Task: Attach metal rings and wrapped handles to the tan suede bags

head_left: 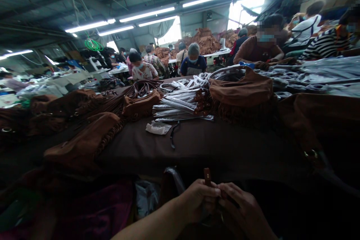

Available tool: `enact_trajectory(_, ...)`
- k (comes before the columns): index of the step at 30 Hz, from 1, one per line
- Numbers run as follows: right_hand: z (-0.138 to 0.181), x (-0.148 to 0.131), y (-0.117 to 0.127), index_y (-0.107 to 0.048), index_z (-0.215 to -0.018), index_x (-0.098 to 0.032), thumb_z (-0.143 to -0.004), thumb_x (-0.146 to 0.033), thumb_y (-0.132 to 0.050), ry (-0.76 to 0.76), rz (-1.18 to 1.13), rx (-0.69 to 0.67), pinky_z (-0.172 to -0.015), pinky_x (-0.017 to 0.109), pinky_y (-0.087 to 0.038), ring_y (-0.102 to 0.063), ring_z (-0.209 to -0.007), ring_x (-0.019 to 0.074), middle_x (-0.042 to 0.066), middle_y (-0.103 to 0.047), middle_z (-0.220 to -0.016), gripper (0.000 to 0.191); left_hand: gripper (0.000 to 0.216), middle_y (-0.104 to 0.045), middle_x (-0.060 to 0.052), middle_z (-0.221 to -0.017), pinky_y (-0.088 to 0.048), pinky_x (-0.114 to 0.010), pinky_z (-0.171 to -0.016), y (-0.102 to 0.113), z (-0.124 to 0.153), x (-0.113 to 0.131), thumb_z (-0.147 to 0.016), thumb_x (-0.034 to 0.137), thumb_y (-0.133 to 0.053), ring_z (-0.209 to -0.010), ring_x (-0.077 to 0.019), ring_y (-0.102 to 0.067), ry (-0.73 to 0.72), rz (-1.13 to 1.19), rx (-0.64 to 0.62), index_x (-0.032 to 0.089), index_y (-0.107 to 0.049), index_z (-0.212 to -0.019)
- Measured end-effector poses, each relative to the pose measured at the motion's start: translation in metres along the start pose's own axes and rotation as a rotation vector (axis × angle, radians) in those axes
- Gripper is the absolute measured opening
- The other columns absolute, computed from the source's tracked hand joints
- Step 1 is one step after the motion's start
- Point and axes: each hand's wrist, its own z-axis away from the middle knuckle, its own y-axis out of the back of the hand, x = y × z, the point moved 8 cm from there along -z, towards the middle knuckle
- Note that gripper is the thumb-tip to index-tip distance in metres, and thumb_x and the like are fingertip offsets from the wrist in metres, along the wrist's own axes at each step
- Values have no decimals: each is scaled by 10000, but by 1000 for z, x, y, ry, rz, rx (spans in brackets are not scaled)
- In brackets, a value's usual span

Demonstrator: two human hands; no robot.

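Close to my body, below the table's front edge, my left hand (198, 198) pinches a brown leather strap end (207, 177) with a small metal stud. The strap end stands upright above the thumb and fingers. My right hand (243, 204) touches the left one, its fingertips closed together beside the left thumb. A little brown shows between the right fingertips, but what they grip is mostly hidden. A strap in clear plastic wrap (174, 180) lies left of my hands, near a crumpled plastic-wrapped bundle (146, 195).
Dark cloth covers the table (197, 142). On it lie white-wrapped straps (180, 105), a small plastic bag (158, 128), a black strip (174, 135) and brown fringed bags (242, 90), (84, 142). Across the table sit several co-workers (194, 62).
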Motion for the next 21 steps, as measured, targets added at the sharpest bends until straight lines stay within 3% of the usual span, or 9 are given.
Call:
enact_trajectory(4,2,7,2,-662,-1056,-264,-868,-341,-591,-52,-21,60,-776,247,-570,-701,-910,190,48,-724,-1028,215,232,-311,92,-496,-118,-195,-439,1,-1,-1,-611,191,-762,-414,-18,-212,2,-7,-16,96,-592,-736)
enact_trajectory(10,9,29,6,-659,-1093,-255,-803,-418,-642,-221,-28,172,-773,263,-593,-725,-902,217,49,-754,-1021,334,266,-404,69,-521,-168,-200,-458,10,-3,0,-609,201,-792,-431,-24,-276,-23,-24,73,99,-612,-776)
enact_trajectory(16,8,20,6,-682,-1086,-261,-839,-400,-625,-128,24,147,-824,246,-580,-706,-975,214,49,-738,-1078,290,262,-415,68,-528,-148,-192,-445,6,-4,-1,-601,183,-780,-420,-15,-251,0,-1,48,97,-589,-759)
enact_trajectory(21,4,12,3,-688,-1077,-263,-863,-369,-604,-60,-39,108,-804,224,-581,-711,-949,202,48,-738,-1064,253,230,-326,89,-484,-154,-191,-441,4,-5,-2,-644,226,-747,-415,-23,-237,5,-8,-1,98,-574,-727)
